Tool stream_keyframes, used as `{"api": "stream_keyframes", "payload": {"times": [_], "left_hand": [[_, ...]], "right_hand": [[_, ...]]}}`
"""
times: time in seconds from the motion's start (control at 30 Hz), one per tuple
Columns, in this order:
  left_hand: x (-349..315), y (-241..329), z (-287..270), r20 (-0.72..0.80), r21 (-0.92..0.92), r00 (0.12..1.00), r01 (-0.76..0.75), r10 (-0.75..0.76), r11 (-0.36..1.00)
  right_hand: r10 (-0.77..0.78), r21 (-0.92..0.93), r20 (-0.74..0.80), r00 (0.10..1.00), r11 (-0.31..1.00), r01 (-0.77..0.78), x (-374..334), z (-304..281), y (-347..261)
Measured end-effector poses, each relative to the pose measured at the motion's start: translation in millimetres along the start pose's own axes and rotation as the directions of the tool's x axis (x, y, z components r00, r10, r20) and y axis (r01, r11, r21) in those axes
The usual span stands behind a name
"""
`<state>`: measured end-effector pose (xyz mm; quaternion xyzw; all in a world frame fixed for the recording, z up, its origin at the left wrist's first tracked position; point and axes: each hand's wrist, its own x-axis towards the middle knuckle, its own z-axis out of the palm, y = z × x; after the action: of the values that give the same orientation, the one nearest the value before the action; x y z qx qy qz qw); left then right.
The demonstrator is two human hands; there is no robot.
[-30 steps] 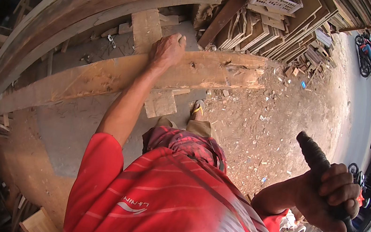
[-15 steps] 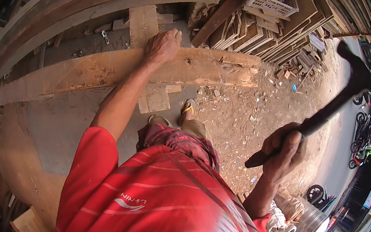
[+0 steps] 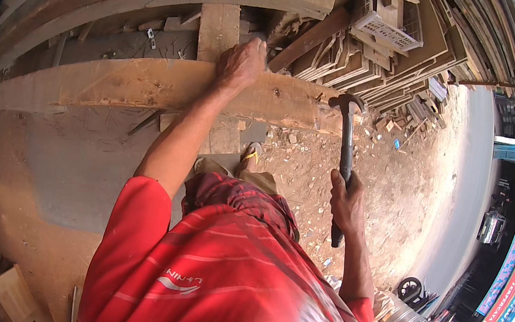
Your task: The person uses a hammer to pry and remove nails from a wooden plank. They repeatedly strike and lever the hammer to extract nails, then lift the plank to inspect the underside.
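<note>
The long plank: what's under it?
Board ends stick out from beneath the long plank on both sides. The plank hides the middle, so whether they join can't be seen.

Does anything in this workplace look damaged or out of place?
The plank looks damaged at its right end, by the hammer: the wood there appears rough and ragged, unlike its smoother middle. Scraps also lie scattered on the ground.
</note>
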<state>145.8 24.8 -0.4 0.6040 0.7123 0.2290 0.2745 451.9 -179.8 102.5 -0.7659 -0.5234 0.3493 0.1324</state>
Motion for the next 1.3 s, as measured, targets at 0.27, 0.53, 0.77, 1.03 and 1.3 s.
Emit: {"api": "stream_keyframes", "payload": {"times": [0.27,0.53,0.77,1.03,1.3], "left_hand": [[-1.9,-8.0,3.7,-0.045,0.029,0.998,-0.044,0.045,0.999],[0.9,-13.5,8.4,-0.141,-0.07,0.988,-0.064,0.054,0.995],[-2.6,-6.9,5.6,-0.159,-0.147,0.985,-0.091,0.068,0.985],[0.6,-14.3,8.4,-0.218,-0.146,0.975,-0.072,0.039,0.987],[2.0,-12.4,14.4,-0.273,-0.203,0.962,-0.087,0.029,0.975]], "right_hand": [[-0.622,0.424,-0.553,0.554,0.362,0.83,-51.2,-131.6,-126.0],[-0.688,0.141,-0.383,0.617,0.616,0.775,-0.6,-47.5,-71.3],[-0.181,-0.28,0.166,0.969,0.934,0.223,-29.5,-29.0,-87.8],[-0.7,0.488,-0.531,0.477,0.208,0.848,-15.4,-90.5,-162.5],[0.14,0.278,0.238,0.961,0.938,-0.205,1.6,-32.8,-49.8]]}}
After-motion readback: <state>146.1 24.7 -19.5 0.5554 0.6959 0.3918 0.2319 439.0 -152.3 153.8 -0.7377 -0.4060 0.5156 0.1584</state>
